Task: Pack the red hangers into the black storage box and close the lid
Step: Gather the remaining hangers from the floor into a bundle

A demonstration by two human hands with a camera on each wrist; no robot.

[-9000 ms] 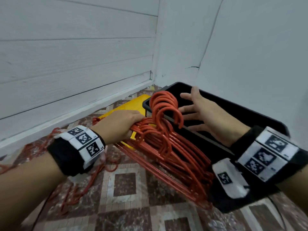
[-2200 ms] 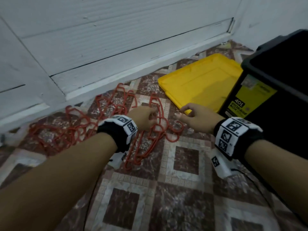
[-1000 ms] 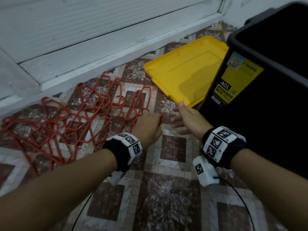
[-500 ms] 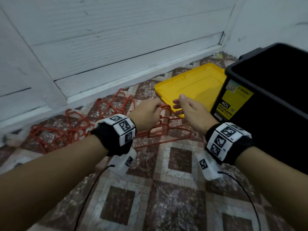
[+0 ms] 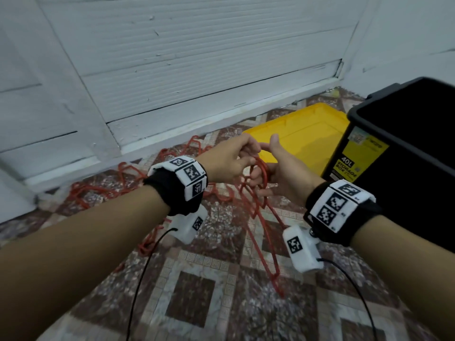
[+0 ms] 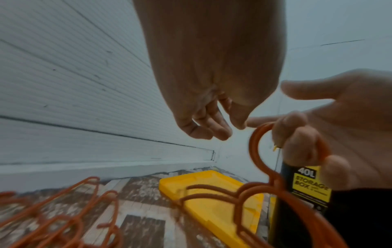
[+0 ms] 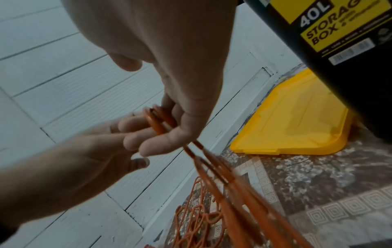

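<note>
A few red hangers hang upright by their hooks from my right hand, whose fingers curl round the hooks. My left hand is right beside it, fingers loosely bent and touching the hooks, gripping nothing. In the right wrist view the held hangers slant down from my right hand, with my left hand against them. More red hangers lie tangled on the floor to the left. The open black storage box stands at the right. Its yellow lid lies flat beyond my hands.
A white panelled wall runs along the back and meets another wall in the corner behind the box. The patterned tile floor stretches toward me. Thin black cables trail from both wrist cameras.
Both hands have risen from the floor. The hangers, lying flat in my left hand half a second ago, now hang upright from my right hand's fingers.
</note>
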